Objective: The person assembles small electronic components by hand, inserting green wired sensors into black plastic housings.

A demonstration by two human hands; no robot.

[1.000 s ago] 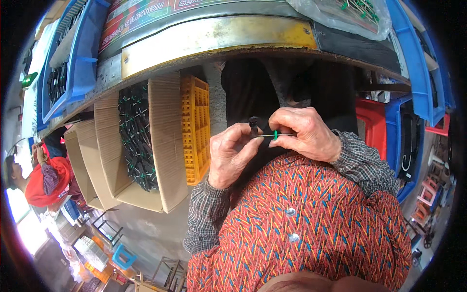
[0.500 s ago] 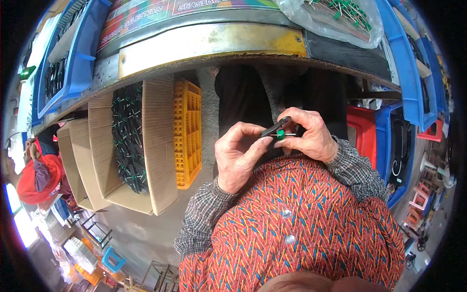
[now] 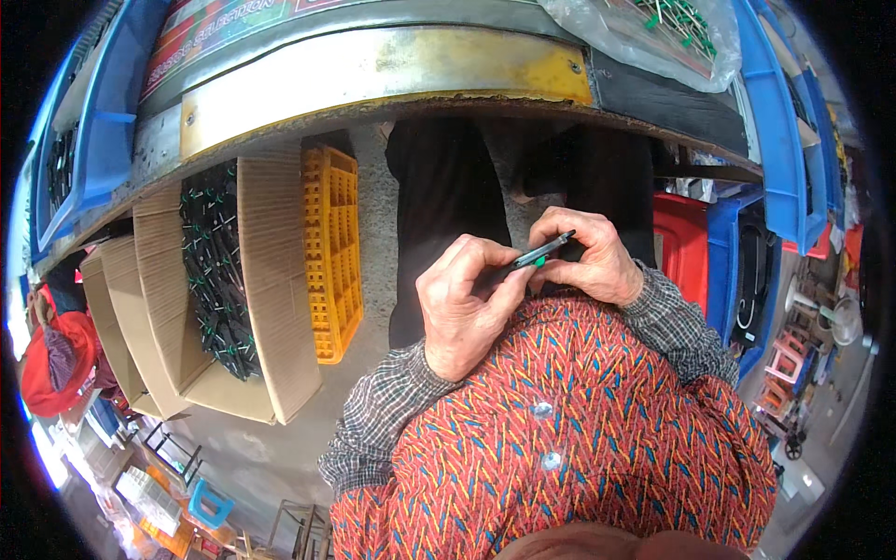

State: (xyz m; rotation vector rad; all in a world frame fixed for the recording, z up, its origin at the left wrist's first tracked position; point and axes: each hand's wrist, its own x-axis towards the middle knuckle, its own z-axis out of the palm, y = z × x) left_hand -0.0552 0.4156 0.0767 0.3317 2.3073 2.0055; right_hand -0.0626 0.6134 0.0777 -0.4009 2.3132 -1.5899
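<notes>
In front of my chest both hands are closed around one small work piece. It is a slim black plastic part (image 3: 544, 250) with a small green piece (image 3: 539, 262) at its underside. My left hand (image 3: 469, 299) pinches its left end between thumb and fingers. My right hand (image 3: 590, 259) grips it near the other end, thumb close beside the green piece. The fingertips hide part of both pieces. Similar black parts with green bits and thin metal pins (image 3: 219, 280) fill an open cardboard box (image 3: 280, 289) to the left. Green-ended pins (image 3: 679, 23) lie in a clear plastic bag (image 3: 597, 47) on the bench.
The bench's metal-faced edge (image 3: 373, 75) runs across ahead of me. A yellow crate (image 3: 333, 261) stands beside the cardboard box. Blue bins (image 3: 103, 149) flank the bench. At right are a red plastic item (image 3: 679, 247) and another blue bin (image 3: 723, 252). A person in red (image 3: 61, 364) is at far left.
The black part has turned in my fingers and now shows its narrow side. The metal pin seen beside the green piece is no longer visible. The view has shifted slightly to the right.
</notes>
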